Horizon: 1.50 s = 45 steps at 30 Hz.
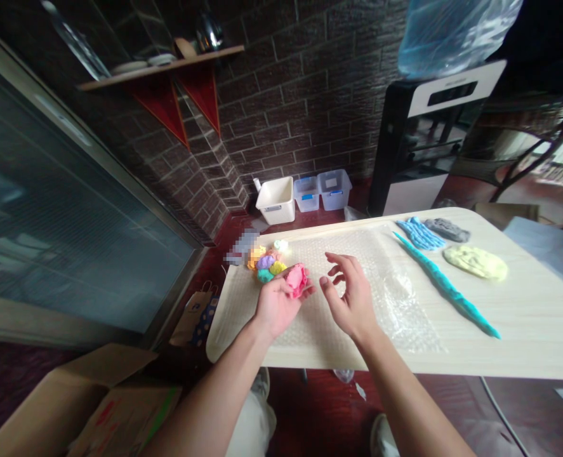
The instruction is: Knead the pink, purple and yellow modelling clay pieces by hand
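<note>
Bare forearms [224,387] reach in from the near edge over a pale table [457,362]. The left hand [277,308], palm up, cups a pink, clay-like piece [297,279] above bubble wrap [319,336], its fingers curled beneath. Just to the right, the right hand [352,298] is apart from it, thumb and fingers spread and loosely curved. Coloured lumps [265,261] cluster beyond the left hand. Near left, an open cardboard box [38,406] has a printed carton [124,416] at its right; whether inside or beside, I cannot tell. A paper bag [187,320] stands left of the table. On the far floor sit a cream bin [278,208] and two clear tubs [334,193]; their contents cannot be made out. Far right, a bluish water bottle [447,41] tops a dispenser [388,149].
</note>
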### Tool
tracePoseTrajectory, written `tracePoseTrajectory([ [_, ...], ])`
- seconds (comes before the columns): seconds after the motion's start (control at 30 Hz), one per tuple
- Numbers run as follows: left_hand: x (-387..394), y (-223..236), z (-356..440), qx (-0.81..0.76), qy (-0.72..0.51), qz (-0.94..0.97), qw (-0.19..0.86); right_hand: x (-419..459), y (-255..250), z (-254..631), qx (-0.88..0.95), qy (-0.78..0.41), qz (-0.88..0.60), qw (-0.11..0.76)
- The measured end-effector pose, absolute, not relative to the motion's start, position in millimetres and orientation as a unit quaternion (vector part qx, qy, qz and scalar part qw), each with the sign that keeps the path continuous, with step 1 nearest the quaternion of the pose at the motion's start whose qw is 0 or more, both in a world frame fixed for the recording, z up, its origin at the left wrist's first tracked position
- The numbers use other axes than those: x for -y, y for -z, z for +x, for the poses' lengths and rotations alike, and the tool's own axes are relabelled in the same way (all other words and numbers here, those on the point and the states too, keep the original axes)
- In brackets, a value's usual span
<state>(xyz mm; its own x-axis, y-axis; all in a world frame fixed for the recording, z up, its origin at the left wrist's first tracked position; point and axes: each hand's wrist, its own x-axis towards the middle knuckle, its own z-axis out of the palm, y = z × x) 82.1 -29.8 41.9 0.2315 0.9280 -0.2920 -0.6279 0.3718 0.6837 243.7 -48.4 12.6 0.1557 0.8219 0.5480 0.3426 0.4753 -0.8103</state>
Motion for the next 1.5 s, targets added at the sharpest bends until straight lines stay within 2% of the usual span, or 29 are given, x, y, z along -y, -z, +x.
tracePoseTrajectory([
  [0.17, 33.6, -46.1, 85.1, -0.350, -0.507, 0.118, 0.779, 45.1, -7.3, 242.7, 0.619, -0.208, -0.482, 0.584],
  [0.5, 21.9, -54.1, 99.4, -0.411, -0.464, 0.156, 0.769, 34.6, 3.8, 237.2, 0.598, -0.242, -0.499, 0.578],
  [0.87, 12.6, -10.0, 63.5, -0.375, -0.414, 0.103, 0.823, 31.7, 17.8, 230.8, 0.636, -0.259, -0.542, 0.486],
  [0.97, 3.7, -10.9, 54.2, -0.357, -0.415, 0.113, 0.829, 28.2, 24.0, 227.3, 0.648, -0.260, -0.550, 0.458],
  [1.17, -2.6, -15.5, 22.6, -0.342, -0.494, 0.155, 0.784, 27.5, 34.6, 227.7, 0.681, -0.242, -0.555, 0.411],
  [1.33, -5.8, -18.2, 6.9, -0.373, -0.481, 0.138, 0.781, 29.0, 36.4, 230.6, 0.676, -0.228, -0.573, 0.404],
  [1.5, -4.8, -24.6, 9.8, -0.328, -0.432, 0.131, 0.830, 32.7, 36.4, 231.6, 0.676, -0.225, -0.576, 0.400],
])
